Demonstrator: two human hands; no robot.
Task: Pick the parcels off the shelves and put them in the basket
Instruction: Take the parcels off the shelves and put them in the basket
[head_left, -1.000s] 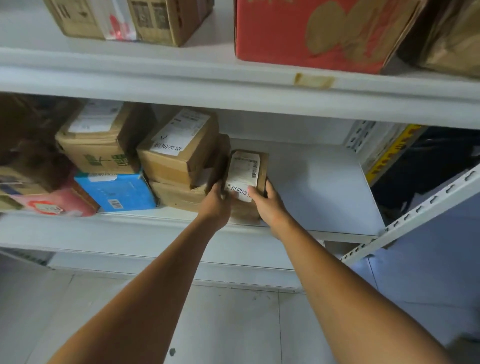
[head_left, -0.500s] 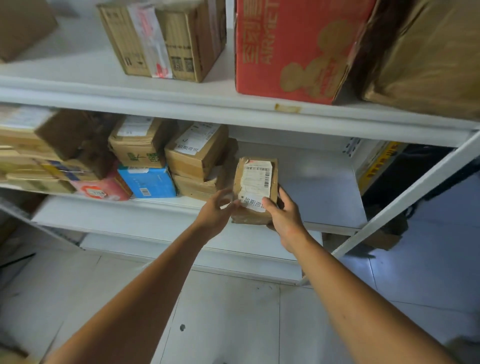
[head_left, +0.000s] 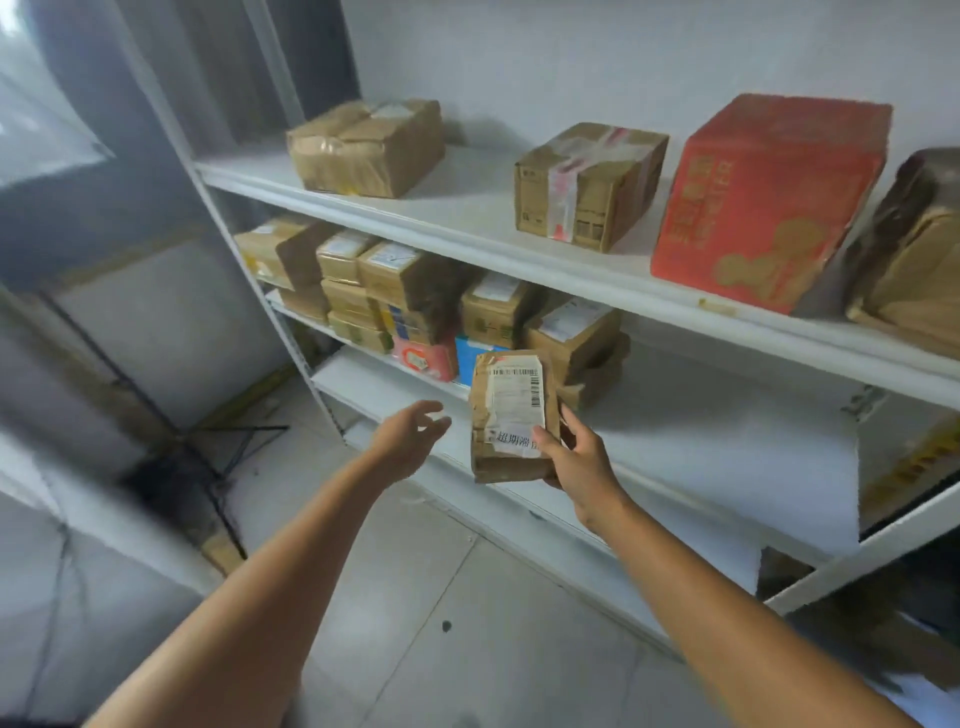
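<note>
Parcel (head_left: 511, 415) lifted clear in front of the shelf (head_left: 727, 441), gripped by right hand (head_left: 576, 462); left hand (head_left: 410, 436) open, empty; next, carry to the unseen basket.

Parcel storeroom: white metal shelving (head_left: 571, 270) loaded with taped cardboard parcels (head_left: 589, 182) bearing shipping labels, bare white wall (head_left: 519, 52), tiled floor (head_left: 441, 597).

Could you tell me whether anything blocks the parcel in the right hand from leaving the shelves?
Nothing visible does. The right hand holds the parcel in front of the shelf, clear of the stacked boxes behind; the left hand is open beside it. The basket is out of view.
</note>
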